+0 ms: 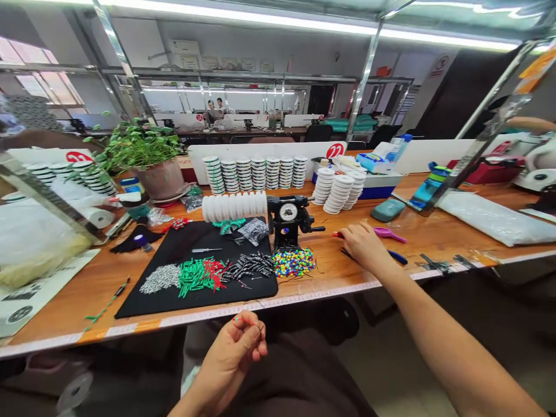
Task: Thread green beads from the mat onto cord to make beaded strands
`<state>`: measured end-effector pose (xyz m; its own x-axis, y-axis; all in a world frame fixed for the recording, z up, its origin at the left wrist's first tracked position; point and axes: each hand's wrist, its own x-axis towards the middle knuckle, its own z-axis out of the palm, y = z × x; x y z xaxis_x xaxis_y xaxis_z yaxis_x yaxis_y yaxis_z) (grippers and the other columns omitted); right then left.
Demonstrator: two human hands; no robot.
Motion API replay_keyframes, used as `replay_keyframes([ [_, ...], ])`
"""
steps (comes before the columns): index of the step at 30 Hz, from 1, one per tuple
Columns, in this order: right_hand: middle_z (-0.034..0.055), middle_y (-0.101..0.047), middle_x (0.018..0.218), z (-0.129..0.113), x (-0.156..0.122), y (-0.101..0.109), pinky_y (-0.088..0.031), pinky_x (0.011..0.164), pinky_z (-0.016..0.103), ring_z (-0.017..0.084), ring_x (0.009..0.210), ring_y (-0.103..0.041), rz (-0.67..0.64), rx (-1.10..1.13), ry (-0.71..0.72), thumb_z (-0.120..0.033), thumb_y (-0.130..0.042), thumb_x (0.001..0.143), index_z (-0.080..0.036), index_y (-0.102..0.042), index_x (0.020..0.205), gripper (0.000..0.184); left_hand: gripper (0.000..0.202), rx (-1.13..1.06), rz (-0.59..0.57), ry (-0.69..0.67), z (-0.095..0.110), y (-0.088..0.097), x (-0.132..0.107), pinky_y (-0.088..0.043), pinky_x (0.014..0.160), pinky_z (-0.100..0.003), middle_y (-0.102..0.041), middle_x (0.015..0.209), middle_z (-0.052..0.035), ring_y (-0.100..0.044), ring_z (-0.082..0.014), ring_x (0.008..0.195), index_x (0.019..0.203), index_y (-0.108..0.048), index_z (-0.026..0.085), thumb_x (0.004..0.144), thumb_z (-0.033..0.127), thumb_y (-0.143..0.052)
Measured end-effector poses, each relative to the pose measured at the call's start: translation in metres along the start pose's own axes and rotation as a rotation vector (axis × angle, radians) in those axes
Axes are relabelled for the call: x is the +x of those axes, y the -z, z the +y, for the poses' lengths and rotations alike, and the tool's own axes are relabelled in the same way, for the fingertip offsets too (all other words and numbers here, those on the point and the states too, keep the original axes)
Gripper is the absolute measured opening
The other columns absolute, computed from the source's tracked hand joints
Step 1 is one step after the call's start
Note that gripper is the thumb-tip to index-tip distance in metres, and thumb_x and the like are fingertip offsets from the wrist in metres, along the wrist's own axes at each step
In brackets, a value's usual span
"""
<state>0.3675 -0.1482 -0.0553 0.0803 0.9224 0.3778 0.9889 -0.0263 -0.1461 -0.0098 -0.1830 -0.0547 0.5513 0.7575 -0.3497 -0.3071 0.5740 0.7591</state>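
My left hand point(232, 356) is closed in a pinch in front of the table edge, above my lap. A thin dark line shows at its fingertips, with a tiny green bit by the index finger. My right hand point(362, 244) lies on the table right of the winding device, fingers curled down over something with a red end; a dark thin tip shows beside it, the rest hidden. Close to that hand are a blue-handled tool point(397, 258) and a pink scoop point(390, 234). Colourful beads point(294, 262) lie left of it.
A black mat point(152, 307) bears grey, green, red and black small pieces. Behind it stands a black winding device point(290, 214) with white spools point(234, 207). Further back are stacked spools point(258, 174), a potted plant point(158, 179) and a blue box point(377, 188). A metal post point(456, 168) rises at right.
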Motion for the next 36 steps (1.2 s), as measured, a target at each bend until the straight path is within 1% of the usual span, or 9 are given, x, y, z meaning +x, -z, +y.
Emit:
replay_keyframes([
  [2,0.0183,-0.064,0.097,-0.029,-0.015,0.003,-0.044,0.088,0.042,0.03,0.092,-0.061,0.035,0.073,0.001,-0.012,-0.042,0.095,-0.01,-0.061,0.104,0.021,0.038,-0.017,0.008,-0.021,-0.004,0.001,0.0,-0.038,0.051,-0.014,-0.062,0.072,0.0029,-0.053,-0.0038,0.054,0.073,-0.066,0.015,0.061,0.035,-0.095],
  [4,0.0118,-0.062,0.096,-0.07,-0.04,0.005,-0.047,0.078,0.032,0.023,0.085,-0.06,0.024,0.247,0.03,-0.023,-0.034,0.103,-0.015,-0.054,0.116,0.025,0.037,-0.016,0.016,-0.032,-0.008,0.002,-0.001,-0.038,0.052,-0.013,-0.061,0.074,0.0031,-0.054,-0.0036,0.055,0.073,-0.066,0.015,0.061,0.035,-0.095],
  [7,0.0001,-0.051,0.078,-0.14,-0.081,0.004,-0.041,0.06,0.025,0.016,0.065,-0.048,-0.251,1.117,-0.041,-0.049,-0.036,0.106,-0.02,-0.052,0.113,0.034,0.039,0.006,0.021,-0.02,-0.011,0.004,-0.005,-0.036,0.051,-0.013,-0.061,0.071,0.0032,-0.052,-0.0032,0.054,0.073,-0.066,0.015,0.062,0.038,-0.095],
  [9,-0.0029,-0.045,0.07,-0.178,-0.1,-0.003,-0.033,0.052,0.023,0.013,0.057,-0.039,-0.48,1.454,-0.101,-0.064,-0.039,0.102,-0.018,-0.058,0.101,0.05,0.04,0.03,0.014,-0.014,-0.01,0.004,-0.008,-0.035,0.051,-0.012,-0.061,0.066,0.0032,-0.049,-0.0031,0.052,0.073,-0.065,0.015,0.062,0.04,-0.094],
  [12,-0.0042,-0.041,0.057,-0.211,-0.114,-0.02,-0.026,0.047,0.023,0.01,0.049,-0.033,-0.669,1.784,-0.229,-0.079,-0.036,0.094,-0.016,-0.059,0.074,0.07,0.041,0.048,0.0,-0.005,-0.009,0.005,-0.012,-0.036,0.053,-0.013,-0.06,0.06,0.0036,-0.046,-0.0039,0.051,0.073,-0.064,0.015,0.063,0.042,-0.093],
  [15,-0.0045,-0.04,0.048,-0.223,-0.116,-0.035,-0.021,0.043,0.023,0.008,0.043,-0.031,-0.761,1.941,-0.424,-0.084,-0.046,0.085,-0.017,-0.054,0.059,0.072,0.041,0.044,-0.009,0.005,-0.011,0.005,-0.012,-0.038,0.054,-0.015,-0.06,0.059,0.0034,-0.047,-0.0058,0.053,0.074,-0.064,0.016,0.064,0.044,-0.093],
  [20,-0.0047,-0.042,0.045,-0.227,-0.117,-0.04,-0.017,0.042,0.022,0.006,0.04,-0.026,-0.78,2.017,-0.611,-0.078,-0.063,0.071,-0.016,-0.056,0.056,0.064,0.044,0.076,-0.002,0.0,-0.019,0.006,-0.008,-0.039,0.056,-0.019,-0.058,0.058,0.0037,-0.053,-0.0091,0.055,0.075,-0.064,0.017,0.063,0.049,-0.092],
  [29,-0.0044,-0.044,0.046,-0.229,-0.126,-0.049,-0.02,0.04,0.022,0.006,0.038,-0.027,-0.719,2.053,-0.634,-0.072,-0.063,0.073,-0.015,-0.058,0.058,0.059,0.045,0.127,0.017,0.029,-0.014,-0.001,-0.004,-0.036,0.051,-0.016,-0.057,0.055,0.0046,-0.044,-0.0057,0.051,0.07,-0.064,0.016,0.059,0.048,-0.094],
  [36,-0.006,-0.04,0.042,-0.23,-0.129,-0.053,-0.018,0.039,0.022,0.006,0.037,-0.023,-0.738,2.084,-0.632,-0.069,-0.061,0.075,-0.016,-0.058,0.055,0.056,0.045,0.143,0.011,0.043,-0.015,-0.001,-0.006,-0.036,0.05,-0.016,-0.058,0.056,0.0037,-0.048,-0.0063,0.052,0.071,-0.064,0.015,0.059,0.047,-0.094],
])
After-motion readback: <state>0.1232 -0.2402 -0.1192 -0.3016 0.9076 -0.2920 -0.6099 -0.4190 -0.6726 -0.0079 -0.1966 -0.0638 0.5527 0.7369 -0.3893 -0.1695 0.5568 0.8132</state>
